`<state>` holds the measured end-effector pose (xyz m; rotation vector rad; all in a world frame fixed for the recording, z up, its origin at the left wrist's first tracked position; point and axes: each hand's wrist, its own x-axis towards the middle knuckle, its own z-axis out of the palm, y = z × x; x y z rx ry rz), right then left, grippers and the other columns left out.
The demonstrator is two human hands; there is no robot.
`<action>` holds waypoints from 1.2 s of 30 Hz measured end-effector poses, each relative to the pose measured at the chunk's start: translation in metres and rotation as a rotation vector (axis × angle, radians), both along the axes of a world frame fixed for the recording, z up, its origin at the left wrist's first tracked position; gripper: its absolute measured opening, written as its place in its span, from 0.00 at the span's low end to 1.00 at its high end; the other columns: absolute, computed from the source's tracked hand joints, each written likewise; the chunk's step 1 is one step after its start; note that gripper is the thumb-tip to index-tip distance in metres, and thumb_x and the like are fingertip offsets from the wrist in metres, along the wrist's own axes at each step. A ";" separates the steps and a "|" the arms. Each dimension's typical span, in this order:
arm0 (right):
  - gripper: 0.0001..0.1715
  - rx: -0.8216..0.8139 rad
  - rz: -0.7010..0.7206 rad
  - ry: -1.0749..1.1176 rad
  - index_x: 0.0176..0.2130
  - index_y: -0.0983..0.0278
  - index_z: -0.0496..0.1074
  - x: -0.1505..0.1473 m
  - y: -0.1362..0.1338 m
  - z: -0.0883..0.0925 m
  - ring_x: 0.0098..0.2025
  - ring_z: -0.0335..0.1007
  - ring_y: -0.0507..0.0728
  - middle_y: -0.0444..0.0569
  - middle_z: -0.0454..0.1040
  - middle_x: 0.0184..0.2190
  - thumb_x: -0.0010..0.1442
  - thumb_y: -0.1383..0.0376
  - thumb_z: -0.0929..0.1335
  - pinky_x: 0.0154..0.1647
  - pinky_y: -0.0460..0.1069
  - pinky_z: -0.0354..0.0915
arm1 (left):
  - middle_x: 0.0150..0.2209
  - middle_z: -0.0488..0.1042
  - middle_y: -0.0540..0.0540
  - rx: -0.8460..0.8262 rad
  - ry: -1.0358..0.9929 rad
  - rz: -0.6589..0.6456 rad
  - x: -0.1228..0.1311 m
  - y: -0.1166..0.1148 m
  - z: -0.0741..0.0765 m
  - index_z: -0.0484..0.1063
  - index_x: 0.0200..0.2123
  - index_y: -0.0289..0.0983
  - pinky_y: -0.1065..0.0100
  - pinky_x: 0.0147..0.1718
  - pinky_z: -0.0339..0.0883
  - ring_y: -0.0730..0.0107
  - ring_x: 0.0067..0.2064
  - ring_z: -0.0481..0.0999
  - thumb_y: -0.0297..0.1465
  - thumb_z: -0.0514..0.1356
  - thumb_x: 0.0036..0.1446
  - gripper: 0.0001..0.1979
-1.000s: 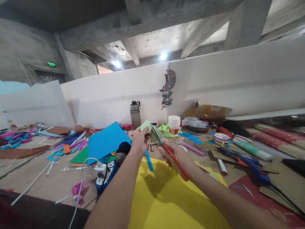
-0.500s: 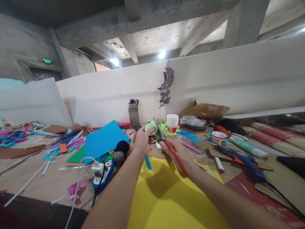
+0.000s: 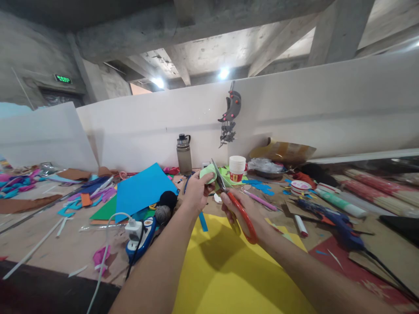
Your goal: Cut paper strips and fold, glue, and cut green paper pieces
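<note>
Pinched in my left hand is a small piece of pale green paper with a rounded edge. My right hand is wrapped round the scissors, which have red-orange and yellow handles. Their metal blades point up and away from me, right beside the green piece. Whether the blades bite into it I cannot tell. Both hands are raised over a large yellow sheet. A narrow blue strip lies on that sheet's far left corner.
Left of my arm are a blue sheet, yarn balls and a power strip with cables. Behind stand a bottle and stacked paper cups. A glue gun and a marker lie to the right.
My hands, the scissors and the green paper keep almost the same position. The whole view has shifted very slightly.
</note>
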<state>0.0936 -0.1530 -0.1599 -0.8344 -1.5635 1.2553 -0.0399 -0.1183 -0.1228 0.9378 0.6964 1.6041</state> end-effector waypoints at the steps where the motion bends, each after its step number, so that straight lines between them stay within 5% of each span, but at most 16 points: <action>1: 0.22 0.001 -0.002 -0.002 0.32 0.61 0.64 0.000 0.000 0.000 0.19 0.60 0.49 0.39 0.64 0.21 0.53 0.47 0.68 0.17 0.44 0.59 | 0.23 0.70 0.52 -0.003 0.000 0.000 0.000 0.000 0.000 0.69 0.26 0.33 0.76 0.18 0.52 0.83 0.20 0.63 0.28 0.71 0.34 0.16; 36: 0.18 -0.033 -0.021 0.015 0.32 0.62 0.64 -0.002 0.002 -0.006 0.15 0.56 0.46 0.37 0.62 0.19 0.56 0.51 0.68 0.13 0.41 0.55 | 0.21 0.69 0.53 0.001 0.019 0.006 -0.005 0.001 0.002 0.71 0.28 0.32 0.77 0.17 0.51 0.81 0.21 0.64 0.27 0.71 0.32 0.16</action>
